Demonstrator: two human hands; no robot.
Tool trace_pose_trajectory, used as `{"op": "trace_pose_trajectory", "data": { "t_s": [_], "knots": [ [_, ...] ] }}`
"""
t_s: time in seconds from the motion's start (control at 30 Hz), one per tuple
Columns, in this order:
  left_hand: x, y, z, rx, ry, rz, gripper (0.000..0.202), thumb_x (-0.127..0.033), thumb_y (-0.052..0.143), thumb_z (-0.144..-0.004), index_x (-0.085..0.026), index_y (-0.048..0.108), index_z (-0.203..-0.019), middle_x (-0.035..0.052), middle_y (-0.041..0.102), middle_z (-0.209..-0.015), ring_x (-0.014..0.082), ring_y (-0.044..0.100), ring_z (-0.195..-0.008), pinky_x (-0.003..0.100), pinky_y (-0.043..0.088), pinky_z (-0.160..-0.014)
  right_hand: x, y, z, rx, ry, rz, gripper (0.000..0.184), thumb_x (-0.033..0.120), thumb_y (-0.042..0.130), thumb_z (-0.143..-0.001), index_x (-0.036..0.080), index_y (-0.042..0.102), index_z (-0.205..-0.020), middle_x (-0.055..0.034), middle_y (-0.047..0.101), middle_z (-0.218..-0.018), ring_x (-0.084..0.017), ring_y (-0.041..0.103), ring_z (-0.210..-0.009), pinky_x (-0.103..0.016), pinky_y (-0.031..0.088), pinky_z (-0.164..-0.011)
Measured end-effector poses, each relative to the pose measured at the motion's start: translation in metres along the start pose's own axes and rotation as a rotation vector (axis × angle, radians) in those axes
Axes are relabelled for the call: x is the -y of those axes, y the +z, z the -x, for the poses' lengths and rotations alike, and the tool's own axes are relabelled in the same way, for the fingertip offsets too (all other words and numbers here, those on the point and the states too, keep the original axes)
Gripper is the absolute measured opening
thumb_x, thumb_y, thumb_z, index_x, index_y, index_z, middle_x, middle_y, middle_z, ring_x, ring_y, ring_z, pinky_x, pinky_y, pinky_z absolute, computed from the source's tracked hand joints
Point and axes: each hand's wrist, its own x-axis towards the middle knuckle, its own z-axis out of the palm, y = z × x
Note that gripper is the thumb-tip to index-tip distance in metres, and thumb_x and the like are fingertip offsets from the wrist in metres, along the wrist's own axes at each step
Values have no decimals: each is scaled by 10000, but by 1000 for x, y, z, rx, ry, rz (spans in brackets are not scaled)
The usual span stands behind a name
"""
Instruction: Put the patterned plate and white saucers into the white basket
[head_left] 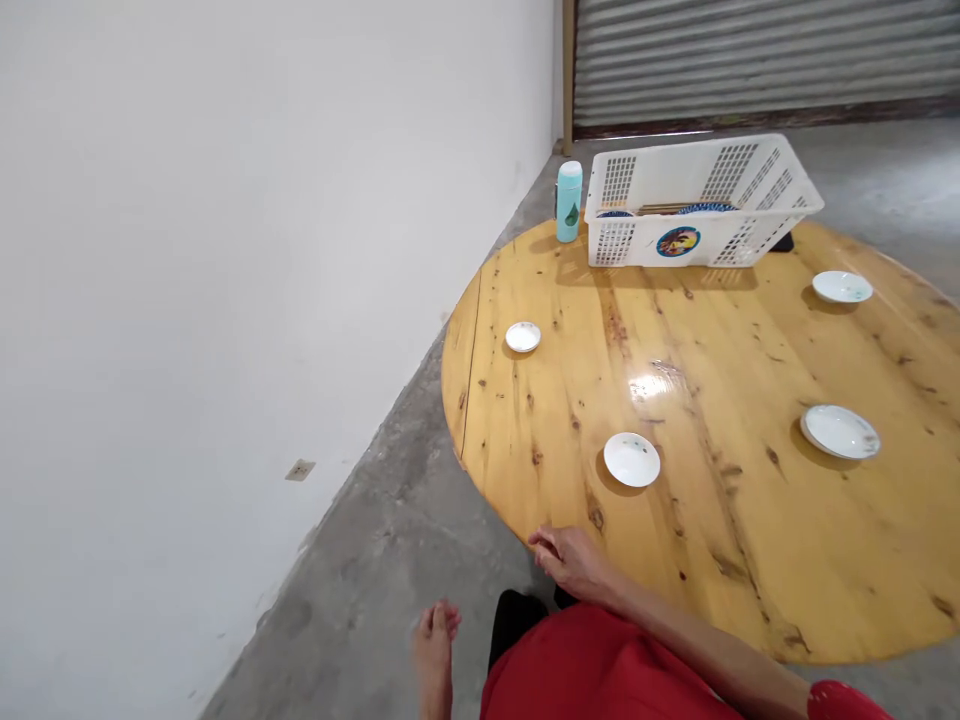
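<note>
My right hand [571, 560] rests on the near left rim of a round wooden table [720, 520], its fingers curled in with nothing visible in them. My forearm reaches to it from the lower right, out of a red sleeve. Nearest to the hand is a small white dish [632, 459]; it sits a little farther in on the tabletop, apart from the hand. My left hand is out of view.
Three more white dishes lie at the left [523, 337], right [840, 431] and far right [842, 287]. A white plastic basket [701, 243] holding dishes and a teal bottle [568, 202] stand at the far edge. My bare foot [435, 650] is on the concrete floor by a white wall.
</note>
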Motion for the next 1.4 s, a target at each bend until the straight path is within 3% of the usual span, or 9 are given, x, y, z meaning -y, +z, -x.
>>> {"op": "trace_pose_trajectory", "data": {
  "t_s": [0.13, 0.27, 0.47, 0.6, 0.73, 0.87, 0.97, 1.17, 1.4],
  "knots": [
    [-88, -3, -46, 61, 269, 118, 368, -422, 479, -823, -94, 625, -906, 92, 710, -804, 272, 713, -843, 331, 550, -768, 2, -16, -15, -149, 65, -69, 348, 268, 435, -899, 156, 684, -1114, -53, 731, -820, -167, 649, -730, -256, 420, -679],
    [-179, 17, -102, 130, 406, 98, 374, -416, 496, -838, -100, 656, -960, 83, 715, -838, 200, 693, -788, 296, 541, -763, -4, -14, -24, -321, 149, -215, 370, 318, 401, -918, 146, 675, -1096, -59, 710, -755, -182, 655, -698, -277, 455, -677],
    [-295, 75, -168, 405, 516, 116, 269, -388, 531, -817, -155, 661, -850, 76, 704, -811, 151, 669, -703, 249, 535, -658, -7, 13, -48, -581, 374, -447, 401, 425, 419, -877, 161, 665, -1054, -56, 700, -741, -203, 667, -647, -290, 499, -599],
    [-355, 118, -205, 595, 559, 58, 260, -388, 524, -847, -150, 630, -853, 89, 709, -822, 139, 675, -676, 233, 530, -614, 13, 28, -72, -783, 502, -596, 414, 498, 440, -851, 161, 642, -985, -68, 693, -742, -221, 683, -649, -327, 537, -645],
    [-404, 167, -229, 683, 600, 11, 288, -414, 511, -885, -143, 606, -904, 96, 719, -839, 132, 685, -672, 231, 546, -620, 26, 41, -88, -889, 612, -656, 414, 528, 480, -842, 166, 637, -969, -71, 698, -738, -232, 686, -647, -346, 540, -659],
    [-439, 210, -237, 701, 624, -69, 285, -400, 513, -900, -130, 602, -885, 96, 721, -805, 131, 677, -618, 226, 540, -570, 28, 50, -90, -981, 669, -704, 433, 539, 498, -843, 160, 638, -999, -76, 703, -757, -232, 684, -664, -347, 545, -660],
    [-454, 226, -238, 681, 626, -153, 236, -323, 484, -916, -119, 589, -857, 86, 700, -717, 137, 654, -544, 242, 532, -526, 32, 53, -90, -1070, 719, -734, 423, 533, 509, -837, 160, 636, -991, -72, 696, -757, -222, 681, -663, -338, 549, -656],
    [-465, 229, -241, 683, 657, -293, 155, -212, 458, -913, -115, 554, -840, 12, 610, -576, 133, 592, -484, 324, 558, -562, 32, 48, -85, -1221, 783, -833, 367, 476, 508, -802, 166, 629, -956, -42, 682, -721, -184, 663, -595, -300, 537, -590],
    [-455, 224, -228, 697, 685, -298, 84, -198, 556, -823, -189, 520, -747, 14, 589, -524, 195, 635, -506, 343, 557, -518, -17, 7, -56, -1483, 814, -940, 264, 350, 531, -787, 156, 588, -956, -24, 671, -681, -154, 643, -550, -260, 516, -518]
  ]
}}
